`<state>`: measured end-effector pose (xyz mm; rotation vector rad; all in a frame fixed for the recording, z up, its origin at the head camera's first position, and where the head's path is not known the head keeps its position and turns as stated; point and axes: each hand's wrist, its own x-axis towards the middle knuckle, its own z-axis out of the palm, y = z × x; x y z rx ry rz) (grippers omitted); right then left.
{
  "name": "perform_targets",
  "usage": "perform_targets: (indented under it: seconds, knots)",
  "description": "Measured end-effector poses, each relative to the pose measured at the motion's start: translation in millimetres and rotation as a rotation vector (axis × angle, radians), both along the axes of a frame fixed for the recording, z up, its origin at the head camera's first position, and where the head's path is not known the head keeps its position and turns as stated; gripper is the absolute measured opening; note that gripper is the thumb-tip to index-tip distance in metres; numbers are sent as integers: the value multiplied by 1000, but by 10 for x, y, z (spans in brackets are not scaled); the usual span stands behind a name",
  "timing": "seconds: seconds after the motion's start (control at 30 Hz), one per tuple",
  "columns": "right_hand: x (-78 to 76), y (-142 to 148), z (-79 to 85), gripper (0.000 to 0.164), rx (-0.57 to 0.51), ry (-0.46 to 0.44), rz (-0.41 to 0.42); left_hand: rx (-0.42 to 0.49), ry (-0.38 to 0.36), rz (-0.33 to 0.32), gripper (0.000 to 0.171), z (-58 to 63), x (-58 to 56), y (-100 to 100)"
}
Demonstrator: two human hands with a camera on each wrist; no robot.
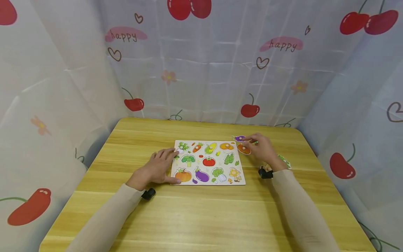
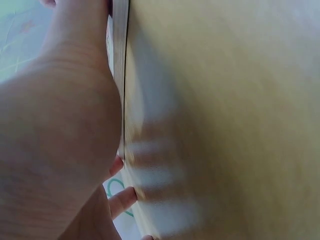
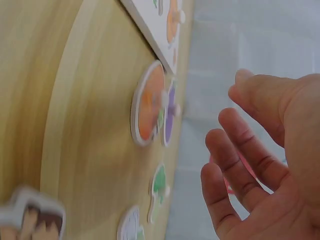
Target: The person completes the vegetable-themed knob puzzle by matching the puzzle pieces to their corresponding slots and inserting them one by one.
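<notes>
A white vegetable puzzle board (image 1: 204, 180) lies on the table. My left hand (image 1: 157, 166) rests along its left edge, the thumb at the near left corner and the fingertips at the far left. In the right wrist view my right hand (image 3: 265, 165) hovers with loosely bent fingers, nothing between them. Below it lies an orange oval puzzle piece (image 3: 151, 105) with a white knob, beside the board's right edge. Behind that is a purple eggplant piece (image 1: 240, 139). Knobbed carrot (image 1: 197, 148), corn (image 1: 210, 148) and orange vegetable (image 1: 226, 146) pieces sit in the board's far row.
More loose pieces lie right of the board: a green one (image 3: 159, 190), a white and green one (image 1: 284, 161) and a brown and white one (image 3: 37, 220). A cherry-patterned curtain (image 1: 204, 87) hangs around the wooden table (image 1: 195, 217).
</notes>
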<state>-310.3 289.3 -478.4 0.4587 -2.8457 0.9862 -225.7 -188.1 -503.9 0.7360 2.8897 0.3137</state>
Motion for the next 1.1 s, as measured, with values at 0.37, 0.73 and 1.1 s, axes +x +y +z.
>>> perform_targets:
  seconds: [0.37, 0.73, 1.1]
  knots:
    - [180, 496, 33, 32, -18, 52, 2, 11, -2, 0, 127, 23, 5, 3]
    - [336, 899, 4, 37, 5, -8, -61, 13, -9, 3, 127, 43, 3, 8]
    - [208, 986, -119, 41, 25, -70, -75, 8, -28, -1, 126, 50, 7, 27]
